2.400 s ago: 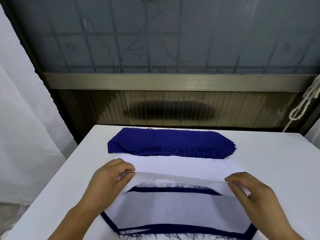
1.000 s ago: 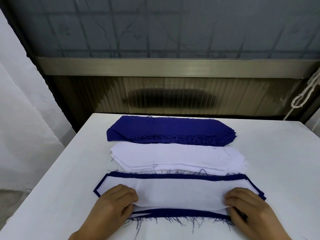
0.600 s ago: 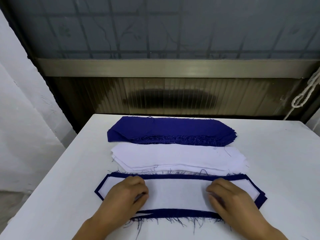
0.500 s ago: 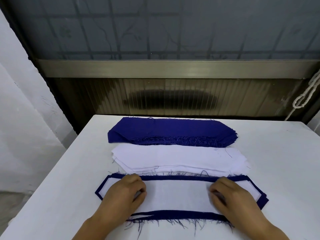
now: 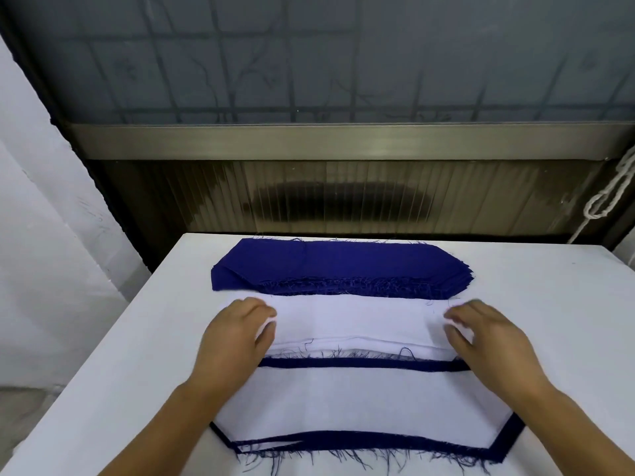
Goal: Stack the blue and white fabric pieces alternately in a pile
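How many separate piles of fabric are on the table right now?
3. A dark blue fabric stack lies at the far side; the white fabric stack sits just in front, under both hands; the mixed blue-and-white pile is nearest. Layers within each cannot be counted.
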